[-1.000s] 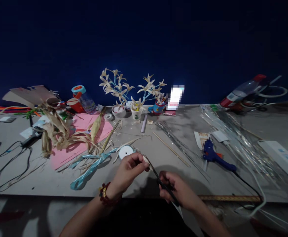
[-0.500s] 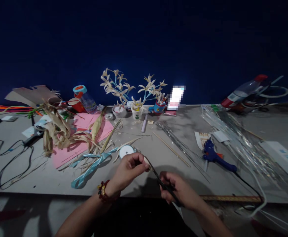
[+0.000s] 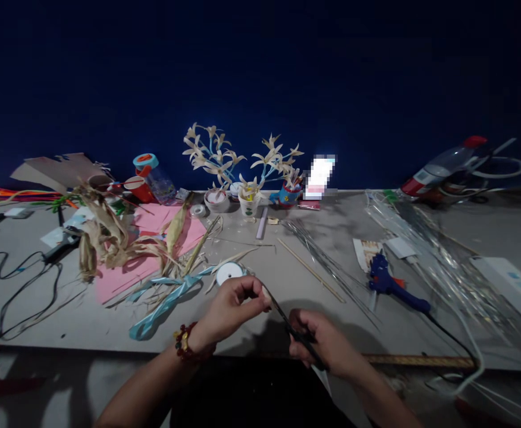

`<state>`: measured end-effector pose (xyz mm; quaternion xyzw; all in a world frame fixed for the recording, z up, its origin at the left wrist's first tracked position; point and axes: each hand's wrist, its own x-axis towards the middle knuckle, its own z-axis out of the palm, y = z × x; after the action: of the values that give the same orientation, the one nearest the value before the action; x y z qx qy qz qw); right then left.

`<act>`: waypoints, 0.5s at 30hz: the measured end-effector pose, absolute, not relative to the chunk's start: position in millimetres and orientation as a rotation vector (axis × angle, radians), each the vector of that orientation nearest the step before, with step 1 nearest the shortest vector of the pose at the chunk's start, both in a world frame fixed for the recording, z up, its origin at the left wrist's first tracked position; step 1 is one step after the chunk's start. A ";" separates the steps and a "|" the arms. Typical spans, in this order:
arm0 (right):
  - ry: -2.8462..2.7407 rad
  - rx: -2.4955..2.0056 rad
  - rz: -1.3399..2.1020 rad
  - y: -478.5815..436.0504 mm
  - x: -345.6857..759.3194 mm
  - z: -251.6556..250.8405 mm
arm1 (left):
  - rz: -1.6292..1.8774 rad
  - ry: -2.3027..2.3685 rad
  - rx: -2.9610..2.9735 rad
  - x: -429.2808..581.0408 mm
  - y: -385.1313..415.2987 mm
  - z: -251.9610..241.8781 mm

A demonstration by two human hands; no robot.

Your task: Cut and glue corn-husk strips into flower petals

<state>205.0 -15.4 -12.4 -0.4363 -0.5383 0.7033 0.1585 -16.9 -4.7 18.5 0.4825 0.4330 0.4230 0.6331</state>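
Note:
Near the table's front edge, my left hand [image 3: 236, 306] is closed in a pinch on a small pale piece of husk [image 3: 266, 294], mostly covered by the fingertips. My right hand [image 3: 316, 336] is wrapped around a pair of dark scissors [image 3: 303, 340]. Their blades slant up and left, with the tips right at the pale piece. Just behind my left hand lies a white ribbon spool [image 3: 229, 273]. Light blue ribbon [image 3: 165, 306] trails across the table to its left.
Dried corn husks [image 3: 113, 238] lie over pink paper [image 3: 126, 276] on the left. Husk flowers [image 3: 218, 157] stand in cups at the back. Metal wires [image 3: 316, 252] and a thin stick [image 3: 309, 268] lie right of centre, near a blue glue gun [image 3: 394, 285] with its cord.
Both hands stay almost in place. The scissors have shifted very slightly against the pale piece, and my left wrist has moved a little to the left.

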 end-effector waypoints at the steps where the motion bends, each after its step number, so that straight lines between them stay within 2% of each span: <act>1: -1.547 -1.253 1.999 -15.2 205.0 -13.3 | 0.966 0.993 1.102 -16.8 -4.6 18.7; 10: -1.455 -1.250 1.925 -12.0 205.0 -13.5 | 0.919 0.987 1.248 -21.2 -2.5 20.5; 15: -1.316 -1.103 1.670 1.7 191.0 -11.6 | 0.757 1.085 1.659 -22.4 1.0 22.0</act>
<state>191.0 1.7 -11.6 -0.4288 -0.5116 0.6492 0.3646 -22.4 1.0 22.0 0.6825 0.4463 0.3113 0.4880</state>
